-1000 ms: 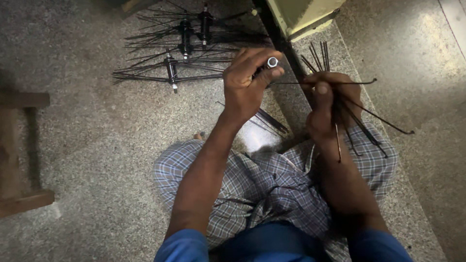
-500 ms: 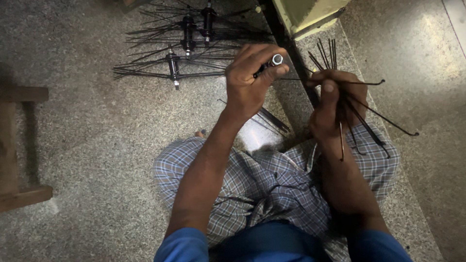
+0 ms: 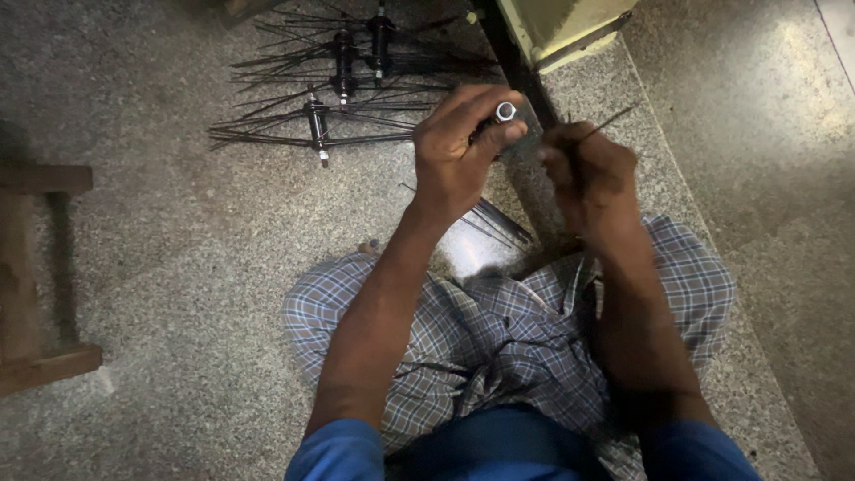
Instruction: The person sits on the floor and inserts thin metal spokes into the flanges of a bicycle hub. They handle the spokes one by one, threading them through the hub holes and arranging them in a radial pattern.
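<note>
Head view, person seated on a speckled stone floor (image 3: 160, 294), legs in a checked cloth (image 3: 499, 330), blue sleeves at the bottom edge.

Landmark: the wheel hub (image 3: 499, 118) held in the left hand.

Left hand (image 3: 463, 151): fingers closed around the dark hub body, thumb and forefinger pinched just under its silver axle end, which points up toward the camera. The hub is held off the floor, above and ahead of the knees.

Right hand (image 3: 588, 174): just to the right of the hub, close to it but apart as far as I can tell. Fingers closed on thin black spokes (image 3: 606, 123); one spoke tip sticks out up and to the right of the fist. This hand is motion-blurred, so the number of spokes held cannot be told.

Below the hub, between the two forearms: a loose bundle of black spokes (image 3: 499, 223) lying on the floor next to a pale patch.

Up and to the left of the hub: three more hubs with spokes already fanned out of them (image 3: 343, 89), lying on the floor side by side.

Above right of the hub: a dark bar and the corner of a yellowish box-like object (image 3: 557, 27).

Far left of the hub: wooden frame pieces (image 3: 40, 267) at the picture's edge.
</note>
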